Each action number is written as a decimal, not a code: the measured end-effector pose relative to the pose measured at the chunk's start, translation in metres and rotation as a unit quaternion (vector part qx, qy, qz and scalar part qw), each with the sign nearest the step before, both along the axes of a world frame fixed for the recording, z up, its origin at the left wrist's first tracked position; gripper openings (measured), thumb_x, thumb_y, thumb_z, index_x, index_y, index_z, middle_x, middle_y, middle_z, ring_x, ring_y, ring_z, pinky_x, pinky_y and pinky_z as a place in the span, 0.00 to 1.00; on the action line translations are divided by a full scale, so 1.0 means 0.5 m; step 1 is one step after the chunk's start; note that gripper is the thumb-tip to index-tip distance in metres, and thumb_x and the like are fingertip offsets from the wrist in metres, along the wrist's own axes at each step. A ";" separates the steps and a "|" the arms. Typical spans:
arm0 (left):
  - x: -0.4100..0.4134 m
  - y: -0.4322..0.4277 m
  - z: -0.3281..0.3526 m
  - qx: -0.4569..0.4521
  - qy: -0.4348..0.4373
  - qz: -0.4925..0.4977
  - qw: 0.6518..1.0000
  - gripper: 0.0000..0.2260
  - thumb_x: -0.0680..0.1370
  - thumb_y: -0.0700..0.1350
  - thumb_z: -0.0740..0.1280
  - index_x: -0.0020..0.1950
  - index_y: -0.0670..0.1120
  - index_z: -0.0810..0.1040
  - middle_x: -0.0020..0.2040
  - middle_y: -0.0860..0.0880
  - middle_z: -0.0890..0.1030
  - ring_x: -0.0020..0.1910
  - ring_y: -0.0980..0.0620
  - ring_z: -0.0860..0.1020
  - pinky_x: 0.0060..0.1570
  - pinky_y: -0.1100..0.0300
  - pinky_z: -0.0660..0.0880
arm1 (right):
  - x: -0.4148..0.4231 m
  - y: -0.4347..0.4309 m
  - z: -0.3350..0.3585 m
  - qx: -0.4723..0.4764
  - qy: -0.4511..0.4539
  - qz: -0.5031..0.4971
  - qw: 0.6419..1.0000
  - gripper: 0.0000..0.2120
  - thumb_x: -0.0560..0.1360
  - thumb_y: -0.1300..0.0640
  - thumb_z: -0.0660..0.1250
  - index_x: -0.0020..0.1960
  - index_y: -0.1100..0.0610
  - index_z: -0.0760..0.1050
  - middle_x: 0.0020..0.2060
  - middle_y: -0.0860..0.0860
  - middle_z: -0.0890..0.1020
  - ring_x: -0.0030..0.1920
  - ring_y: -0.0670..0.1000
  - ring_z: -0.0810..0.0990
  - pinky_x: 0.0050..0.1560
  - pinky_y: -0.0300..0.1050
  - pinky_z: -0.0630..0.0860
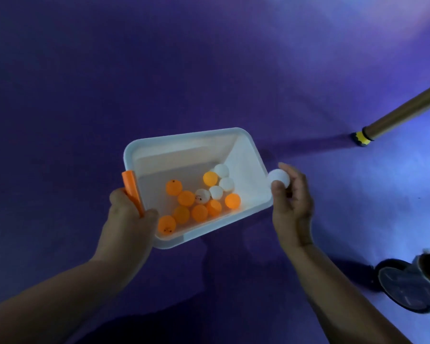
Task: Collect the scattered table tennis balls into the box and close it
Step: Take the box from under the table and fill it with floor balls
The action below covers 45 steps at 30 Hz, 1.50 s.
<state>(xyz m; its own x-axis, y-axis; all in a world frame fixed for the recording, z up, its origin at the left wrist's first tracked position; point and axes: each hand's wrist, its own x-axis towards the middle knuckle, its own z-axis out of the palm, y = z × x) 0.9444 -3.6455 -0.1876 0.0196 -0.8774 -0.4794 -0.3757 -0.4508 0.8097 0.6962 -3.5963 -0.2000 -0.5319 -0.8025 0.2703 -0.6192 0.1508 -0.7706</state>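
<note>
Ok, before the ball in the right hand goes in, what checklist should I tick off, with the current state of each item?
1. Right hand pinches the white ball securely: ok.
2. Left hand grips the box at its orange clip: ok.
3. Box opening uncovered and facing up: ok.
4. White ball over the opening: not ok, it sits just outside the right rim.
5. Lid at hand for closing: cannot tell, no lid is in view.
</note>
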 end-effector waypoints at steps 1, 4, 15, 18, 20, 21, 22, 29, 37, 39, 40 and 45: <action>0.004 -0.002 0.005 -0.002 -0.001 0.003 1.000 0.12 0.78 0.39 0.62 0.55 0.49 0.60 0.44 0.55 0.70 0.41 0.55 0.73 0.31 0.60 0.71 | 0.017 -0.016 0.011 0.021 0.029 0.054 0.998 0.19 0.73 0.43 0.60 0.61 0.47 0.71 0.48 0.34 0.74 0.47 0.35 0.74 0.43 0.25 0.71; 0.023 -0.013 0.018 -0.008 -0.008 0.010 1.000 0.12 0.78 0.39 0.61 0.55 0.50 0.60 0.45 0.55 0.70 0.42 0.56 0.73 0.33 0.61 0.72 | 0.040 -0.062 0.022 0.066 0.128 0.112 0.983 0.20 0.73 0.46 0.65 0.64 0.50 0.73 0.53 0.43 0.72 0.52 0.43 0.70 0.48 0.32 0.71; 0.225 -0.111 0.057 0.000 -0.081 0.038 0.996 0.10 0.78 0.40 0.61 0.56 0.48 0.62 0.45 0.53 0.70 0.42 0.55 0.72 0.33 0.61 0.72 | 0.172 -0.201 0.059 0.244 0.029 0.055 0.968 0.28 0.74 0.55 0.66 0.71 0.56 0.61 0.57 0.50 0.77 0.48 0.49 0.72 0.40 0.45 0.66; 0.316 -0.158 0.085 -0.001 -0.117 -0.016 0.993 0.09 0.78 0.40 0.62 0.54 0.48 0.63 0.45 0.51 0.71 0.41 0.53 0.74 0.36 0.58 0.74 | 0.243 -0.235 0.052 0.285 -0.020 0.074 0.955 0.19 0.74 0.55 0.65 0.64 0.56 0.67 0.49 0.49 0.77 0.43 0.51 0.74 0.35 0.44 0.66; 0.384 -0.189 0.104 0.002 -0.142 -0.049 0.989 0.09 0.78 0.41 0.62 0.54 0.47 0.64 0.45 0.49 0.72 0.42 0.50 0.75 0.40 0.53 0.78 | 0.300 -0.254 0.045 0.315 -0.013 0.118 0.942 0.10 0.74 0.55 0.65 0.55 0.54 0.70 0.43 0.48 0.77 0.39 0.49 0.75 0.33 0.43 0.68; 0.420 -0.205 0.111 0.005 -0.153 -0.055 0.987 0.09 0.78 0.41 0.63 0.54 0.46 0.64 0.46 0.48 0.73 0.43 0.48 0.76 0.43 0.49 0.79 | 0.332 -0.267 0.044 0.323 -0.008 0.136 0.937 0.08 0.74 0.55 0.64 0.52 0.54 0.71 0.42 0.47 0.77 0.39 0.47 0.75 0.32 0.43 0.68; 0.456 -0.222 0.116 0.007 -0.163 -0.059 0.985 0.10 0.77 0.41 0.63 0.55 0.46 0.64 0.46 0.47 0.73 0.44 0.47 0.76 0.45 0.48 0.80 | 0.364 -0.282 0.044 0.327 -0.004 0.148 0.933 0.07 0.74 0.55 0.64 0.50 0.55 0.70 0.41 0.48 0.77 0.38 0.47 0.75 0.32 0.44 0.68; 0.683 -0.349 0.080 -0.031 -0.137 -0.021 0.990 0.09 0.77 0.41 0.64 0.55 0.45 0.67 0.46 0.47 0.74 0.43 0.48 0.75 0.37 0.56 0.77 | 0.579 -0.431 0.064 0.324 0.115 0.187 0.920 0.11 0.75 0.51 0.64 0.49 0.56 0.67 0.38 0.47 0.74 0.37 0.48 0.74 0.29 0.44 0.66; 0.890 -0.442 -0.012 -0.085 -0.045 0.071 0.993 0.14 0.76 0.44 0.65 0.59 0.52 0.66 0.47 0.56 0.73 0.45 0.55 0.75 0.36 0.61 0.74 | 0.821 -0.586 0.033 0.346 0.161 0.149 0.912 0.10 0.77 0.52 0.61 0.51 0.58 0.65 0.42 0.52 0.75 0.40 0.54 0.74 0.32 0.45 0.67; 0.944 -0.462 -0.025 -0.108 -0.091 0.057 0.988 0.14 0.76 0.46 0.65 0.61 0.52 0.67 0.46 0.57 0.74 0.45 0.55 0.76 0.41 0.55 0.78 | 0.879 -0.614 0.020 0.345 0.154 0.141 0.915 0.09 0.78 0.52 0.60 0.51 0.58 0.65 0.43 0.52 0.75 0.40 0.53 0.74 0.32 0.45 0.66; 0.971 -0.471 -0.032 -0.121 -0.112 0.051 0.985 0.15 0.76 0.48 0.65 0.62 0.52 0.68 0.46 0.57 0.75 0.45 0.55 0.76 0.43 0.53 0.79 | 0.906 -0.625 0.013 0.343 0.148 0.137 0.917 0.09 0.78 0.53 0.60 0.51 0.57 0.65 0.43 0.52 0.75 0.39 0.53 0.74 0.32 0.44 0.65; 1.121 -0.513 -0.057 -0.103 -0.026 0.058 0.993 0.22 0.74 0.58 0.65 0.65 0.54 0.69 0.51 0.56 0.78 0.48 0.55 0.78 0.46 0.52 0.80 | 1.041 -0.668 -0.006 0.337 0.125 0.124 0.925 0.08 0.78 0.54 0.61 0.49 0.58 0.65 0.41 0.52 0.74 0.36 0.50 0.71 0.30 0.44 0.64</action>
